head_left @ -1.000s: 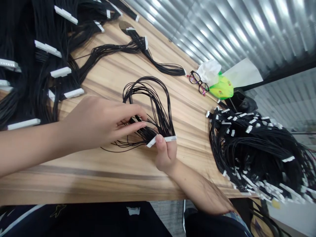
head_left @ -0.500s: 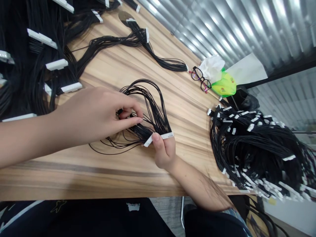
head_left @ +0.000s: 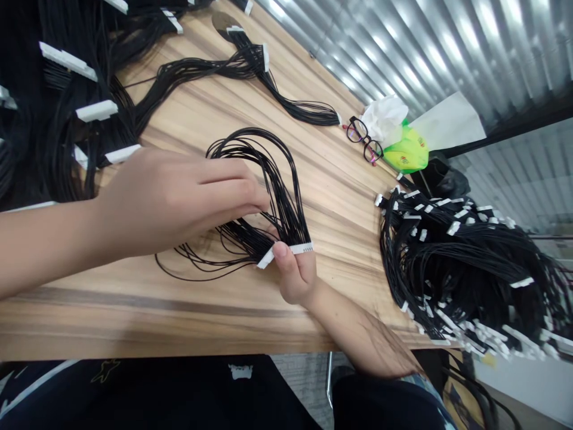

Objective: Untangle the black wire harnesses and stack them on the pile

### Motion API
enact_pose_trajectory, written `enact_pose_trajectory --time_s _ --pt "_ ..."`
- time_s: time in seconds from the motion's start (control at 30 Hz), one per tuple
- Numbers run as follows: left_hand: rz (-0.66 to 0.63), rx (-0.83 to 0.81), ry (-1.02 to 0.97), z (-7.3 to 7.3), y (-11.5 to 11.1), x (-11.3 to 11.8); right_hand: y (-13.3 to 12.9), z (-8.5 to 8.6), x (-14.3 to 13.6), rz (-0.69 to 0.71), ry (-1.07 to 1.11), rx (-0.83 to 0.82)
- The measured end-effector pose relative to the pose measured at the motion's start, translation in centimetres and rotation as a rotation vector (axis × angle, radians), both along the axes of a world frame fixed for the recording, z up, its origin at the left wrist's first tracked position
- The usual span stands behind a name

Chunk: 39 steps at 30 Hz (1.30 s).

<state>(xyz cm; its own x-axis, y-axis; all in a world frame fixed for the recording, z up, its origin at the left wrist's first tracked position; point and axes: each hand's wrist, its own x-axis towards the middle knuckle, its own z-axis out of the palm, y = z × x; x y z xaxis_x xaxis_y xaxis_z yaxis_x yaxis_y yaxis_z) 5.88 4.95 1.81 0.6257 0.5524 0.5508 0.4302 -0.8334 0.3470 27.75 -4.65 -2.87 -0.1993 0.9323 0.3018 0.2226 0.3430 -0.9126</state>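
A looped wire harness (head_left: pixel 286 200) of thin black wires is bent back so that its two white connectors sit side by side. My right hand (head_left: pixel 295 272) is closed on those white connectors (head_left: pixel 301 247), the thumb pressed over where they meet. From the left, my left hand (head_left: pixel 192 194) reaches over the wires with its fingers bent and close together. Its fingertips are at the inner wires of the loop, and the back of the hand hides its thumb and whatever may be between the fingers. Some loose wires (head_left: pixel 192 278) trail out below it onto the wooden table (head_left: pixel 179 322).
Heaps of black harnesses with white connectors lie at left (head_left: pixel 67 119) and right (head_left: pixel 447 263). Another harness (head_left: pixel 192 68) stretches across the back. Eyeglasses (head_left: pixel 364 140), white tissue (head_left: pixel 385 118) and a green packet (head_left: pixel 407 149) sit by the corrugated metal wall (head_left: pixel 403 54).
My left hand has moved slightly right and turned over, its fingers now further across the wires and its thumb out of sight. The right hand keeps its hold on the connectors.
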Motion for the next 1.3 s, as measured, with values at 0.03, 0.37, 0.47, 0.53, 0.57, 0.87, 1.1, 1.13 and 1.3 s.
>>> enact_pose_trajectory --time_s 0.03,0.37,0.47,0.53,0.57,0.87,1.1,1.13,1.3 --pt "-0.031 0.107 0.010 -0.1 0.0 0.1 0.0 0.1 0.0 0.003 0.002 0.016" --pt "-0.109 0.325 -0.016 -0.5 -0.6 -0.1 -0.6 -0.4 -0.4 -0.187 0.213 -0.128" --pt "-0.169 0.433 -0.026 -0.9 -0.8 -0.1 -0.3 -0.3 -0.5 -0.214 0.262 -0.176" --pt "-0.175 0.455 -0.022 -0.9 -0.8 0.0 -0.1 -0.1 -0.7 -0.227 0.268 -0.200" --pt "-0.171 0.464 -0.016 -0.8 -0.8 0.1 -0.1 0.0 -0.7 -0.230 0.279 -0.199" --pt "-0.099 0.421 0.047 -1.7 -1.3 -0.6 -0.2 0.3 -0.9 -0.199 0.313 -0.197" --pt "-0.129 0.429 -0.004 -1.8 -0.9 -0.4 -0.2 0.2 -0.7 -0.210 0.272 -0.197" --pt "-0.127 0.388 -0.004 -1.6 -0.9 -0.2 -0.3 0.2 -0.7 -0.221 0.246 -0.193" --pt "-0.173 0.223 0.082 -0.6 -1.2 0.8 -0.5 0.2 -0.4 -0.263 0.137 -0.108"
